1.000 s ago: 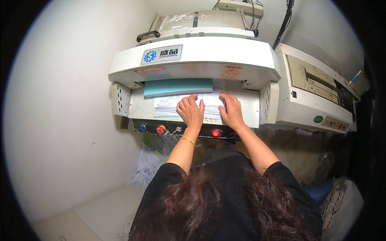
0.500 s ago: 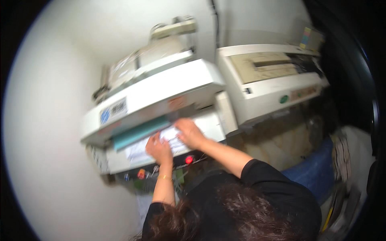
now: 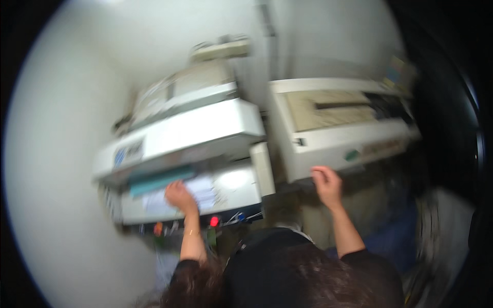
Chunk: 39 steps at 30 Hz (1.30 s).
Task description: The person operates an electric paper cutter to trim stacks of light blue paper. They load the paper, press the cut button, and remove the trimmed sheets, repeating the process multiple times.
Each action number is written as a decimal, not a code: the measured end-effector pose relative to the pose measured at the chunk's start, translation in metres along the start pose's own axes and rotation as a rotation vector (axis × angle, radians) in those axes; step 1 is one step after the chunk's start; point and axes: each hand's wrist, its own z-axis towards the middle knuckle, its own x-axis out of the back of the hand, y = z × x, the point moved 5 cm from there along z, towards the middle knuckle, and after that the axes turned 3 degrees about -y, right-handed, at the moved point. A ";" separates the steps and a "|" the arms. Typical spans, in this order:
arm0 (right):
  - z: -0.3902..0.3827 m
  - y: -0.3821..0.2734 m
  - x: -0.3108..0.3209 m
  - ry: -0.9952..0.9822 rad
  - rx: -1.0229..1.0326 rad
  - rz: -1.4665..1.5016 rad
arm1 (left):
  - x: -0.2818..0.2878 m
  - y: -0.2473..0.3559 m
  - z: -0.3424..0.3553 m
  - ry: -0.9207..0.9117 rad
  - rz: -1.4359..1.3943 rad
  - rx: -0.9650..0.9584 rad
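Note:
My left hand [image 3: 179,197] rests over a stack of white paper sheets [image 3: 205,192] on the bed of a white machine [image 3: 192,131], which looks like a paper cutter. Its fingers bend down over the paper, and blur hides whether they grip it. Behind the stack, under the machine's hood, runs a light-blue strip [image 3: 160,180]. My right hand [image 3: 328,188] is in the air, well away from the paper, beside the front of a second white machine [image 3: 349,136]. Its fingers are loosely bent and apart, with nothing visible in them.
Red [image 3: 214,221] and orange [image 3: 158,228] knobs or lights line the cutter's front edge. An upright white side piece [image 3: 263,169] borders the bed on the right. A pale wall [image 3: 56,154] rises at the left. Something blue [image 3: 393,244] lies low at the right.
My right hand has left the paper and moved right, toward the second machine. My left hand stays at the stack. The whole view has shifted.

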 end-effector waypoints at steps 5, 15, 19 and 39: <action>0.004 0.052 0.058 -0.057 -0.011 -0.010 | 0.015 0.058 0.000 0.001 0.033 -0.001; 0.049 0.034 0.053 -0.237 0.076 0.108 | 0.073 0.176 -0.056 -0.057 -0.123 -0.035; 0.051 0.073 0.062 -0.278 0.197 -0.003 | 0.046 0.266 -0.081 -0.140 -0.256 -0.273; -0.091 0.194 0.262 0.230 -0.391 -0.166 | -0.073 0.555 -0.205 -1.409 -0.588 -1.128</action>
